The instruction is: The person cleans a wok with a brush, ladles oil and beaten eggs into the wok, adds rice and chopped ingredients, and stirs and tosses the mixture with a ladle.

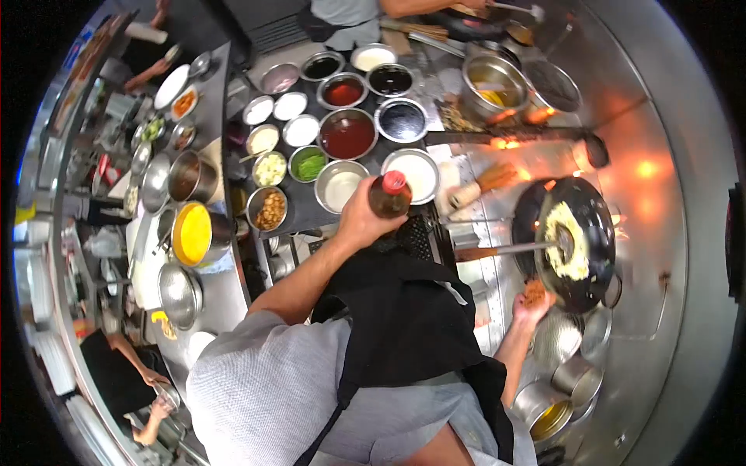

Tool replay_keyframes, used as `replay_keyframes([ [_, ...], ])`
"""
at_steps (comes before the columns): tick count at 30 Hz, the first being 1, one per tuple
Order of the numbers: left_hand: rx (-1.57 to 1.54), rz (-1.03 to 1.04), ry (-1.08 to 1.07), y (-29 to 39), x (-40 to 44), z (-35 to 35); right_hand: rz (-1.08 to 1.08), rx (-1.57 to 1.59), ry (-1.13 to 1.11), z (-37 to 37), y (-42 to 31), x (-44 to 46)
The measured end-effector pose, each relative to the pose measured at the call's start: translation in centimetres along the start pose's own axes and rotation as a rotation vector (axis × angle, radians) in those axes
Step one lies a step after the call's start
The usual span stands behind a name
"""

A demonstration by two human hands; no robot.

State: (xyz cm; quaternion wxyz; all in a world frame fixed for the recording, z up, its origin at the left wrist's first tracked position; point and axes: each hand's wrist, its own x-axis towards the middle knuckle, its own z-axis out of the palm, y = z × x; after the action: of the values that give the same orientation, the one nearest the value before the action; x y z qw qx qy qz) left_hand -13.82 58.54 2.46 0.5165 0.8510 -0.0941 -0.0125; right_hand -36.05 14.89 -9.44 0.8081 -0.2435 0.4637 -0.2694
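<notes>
My left hand [367,213] is closed around a dark brown sauce bottle [390,203] with a red cap, beside the bowls of sauce. My right hand [530,304] is closed at the near rim of a black wok [594,268], with a folded brown cloth [535,293] in its fingers. Pale yellow food that looks like scrambled egg [561,225] lies in the wok. A ladle [505,250] with a wooden handle rests with its bowl in the food. Neither hand touches the ladle.
Steel bowls of dark red sauce [348,133], white powder and chopped greens [308,163] crowd the counter. Flames [505,144] burn near a steel pot [495,84]. Pots and strainers [558,338] sit by my right arm. A yellow-filled pot [193,233] stands left. Other people work nearby.
</notes>
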Motion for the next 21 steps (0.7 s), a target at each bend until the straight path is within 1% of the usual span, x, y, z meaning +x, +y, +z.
replay_keyframes([
  [2, 0.125, -0.031, 0.086, -3.6, -0.8, -1.6, 0.017, -0.064, -0.05, 0.3, -0.5, 2.1],
  [4, 0.254, -0.106, 0.227, -6.7, -2.8, -3.2, 0.023, -0.058, -0.01, 0.7, -0.8, 2.9],
  [5, 0.276, -0.103, 0.287, -8.6, -3.0, -4.0, 0.027, -0.053, 0.017, 1.1, -0.7, 3.5],
  [6, 0.229, -0.156, 0.328, -10.4, -2.9, -4.5, 0.026, -0.047, 0.043, 1.4, -1.0, 3.5],
  [7, 0.196, -0.18, 0.376, -11.2, -2.7, -5.1, 0.058, -0.06, -0.005, 1.5, -1.0, 3.5],
  [8, 0.163, -0.199, 0.427, -11.8, -2.3, -5.7, 0.055, -0.062, -0.001, 1.8, -0.8, 3.7],
  [10, 0.269, -0.218, 0.549, -12.5, -1.5, -6.5, 0.05, -0.069, 0.003, 2.2, -0.8, 4.3],
  [11, 0.242, -0.226, 0.567, -12.9, -1.4, -7.0, 0.061, -0.068, -0.005, 1.9, -0.7, 4.5],
  [12, 0.168, -0.192, 0.59, -15.3, -1.3, -7.4, 0.076, -0.068, -0.008, 1.7, -0.3, 4.6],
  [15, 0.189, -0.189, 0.695, -15.3, -1.4, -7.8, 0.103, -0.042, -0.03, 0.9, -0.5, 5.3],
  [18, 0.113, -0.21, 0.801, -16.4, -1.7, -6.7, 0.146, -0.027, -0.043, 1.8, -1.0, 4.6],
  [19, 0.152, -0.21, 0.793, -16.5, -2.0, -6.7, 0.16, -0.03, -0.028, 1.9, -0.9, 4.5],
  [21, 0.108, -0.195, 0.839, -17.7, -3.6, -5.8, 0.192, -0.006, -0.016, 1.7, -0.9, 4.4],
])
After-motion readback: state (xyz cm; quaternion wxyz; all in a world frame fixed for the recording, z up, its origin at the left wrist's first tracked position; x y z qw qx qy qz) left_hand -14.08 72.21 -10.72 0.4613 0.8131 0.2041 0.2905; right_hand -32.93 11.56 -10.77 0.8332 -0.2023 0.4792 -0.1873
